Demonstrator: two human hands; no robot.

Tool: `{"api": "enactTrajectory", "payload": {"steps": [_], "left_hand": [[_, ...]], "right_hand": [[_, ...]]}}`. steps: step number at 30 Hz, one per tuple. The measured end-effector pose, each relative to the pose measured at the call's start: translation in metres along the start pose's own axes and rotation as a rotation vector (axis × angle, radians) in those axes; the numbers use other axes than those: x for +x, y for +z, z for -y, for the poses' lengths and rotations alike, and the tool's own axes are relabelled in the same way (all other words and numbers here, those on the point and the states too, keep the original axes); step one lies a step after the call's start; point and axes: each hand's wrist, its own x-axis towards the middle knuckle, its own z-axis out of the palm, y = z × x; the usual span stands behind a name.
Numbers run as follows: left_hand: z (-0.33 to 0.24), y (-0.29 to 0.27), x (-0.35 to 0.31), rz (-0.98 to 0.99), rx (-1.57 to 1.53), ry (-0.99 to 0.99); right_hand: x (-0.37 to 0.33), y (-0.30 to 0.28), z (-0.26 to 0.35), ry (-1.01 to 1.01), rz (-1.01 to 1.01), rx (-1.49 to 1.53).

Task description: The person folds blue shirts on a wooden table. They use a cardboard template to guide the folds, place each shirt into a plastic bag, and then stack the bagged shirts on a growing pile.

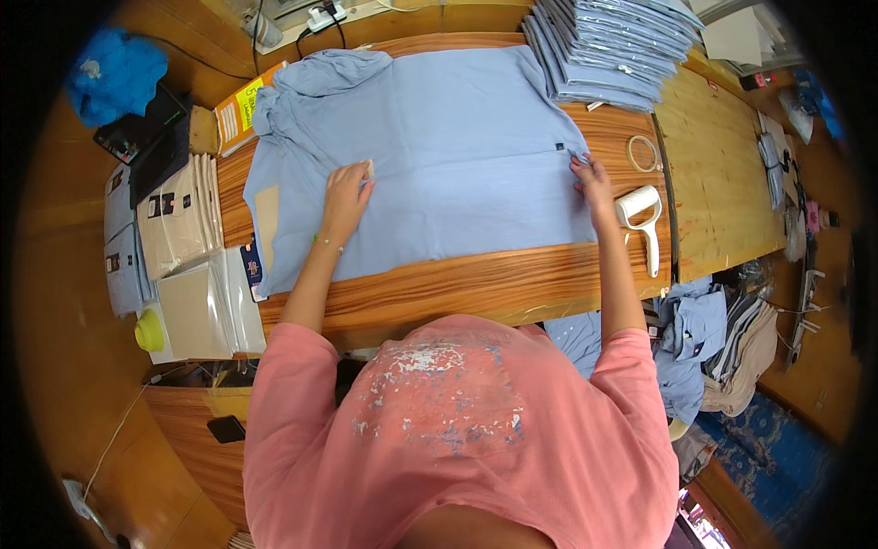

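A light blue shirt [457, 151] lies spread over the wood-grain table, its cloth bunched at the upper left. My left hand [347, 197] rests on the middle-left of the shirt, fingers bent round a small cream-coloured piece [369, 170], mostly hidden by the fingers. At the shirt's right edge, my right hand [596, 188] pinches the cloth just beside a small dark label [560, 146]. A beige card [266, 220] shows at the shirt's left side.
Folded blue shirts in clear bags [608, 50] are stacked at the back right. A white lint roller [640, 209] and a tape ring [644, 154] lie right of the shirt. Packed beige garments [178, 220] and clear bags [233, 302] sit at the left.
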Motion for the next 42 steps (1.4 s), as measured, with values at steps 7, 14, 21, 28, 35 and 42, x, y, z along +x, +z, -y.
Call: {"api": "enactTrajectory", "payload": {"steps": [7, 14, 21, 28, 35, 42], "left_hand": [[0.001, 0.006, -0.005, -0.056, 0.054, 0.066], [-0.024, 0.006, -0.078, -0.002, 0.063, 0.077], [-0.048, -0.013, -0.099, 0.067, -0.009, -0.023], [0.015, -0.087, -0.132, -0.321, -0.108, -0.456], [0.064, -0.094, -0.161, -0.053, -0.097, -0.355], [0.069, -0.089, -0.165, -0.062, -0.239, -0.337]], "right_hand": [[-0.051, 0.046, -0.055, -0.627, -0.166, -1.077], [-0.128, 0.011, -0.096, -0.504, -0.055, -1.063], [-0.146, 0.022, -0.050, -0.632, -0.047, -0.867], [-0.118, 0.197, 0.107, -0.861, 0.641, -0.540], [-0.060, 0.435, 0.178, -0.816, 0.448, -0.837], [-0.007, 0.465, 0.169, -0.709, 0.555, -0.983]]}}
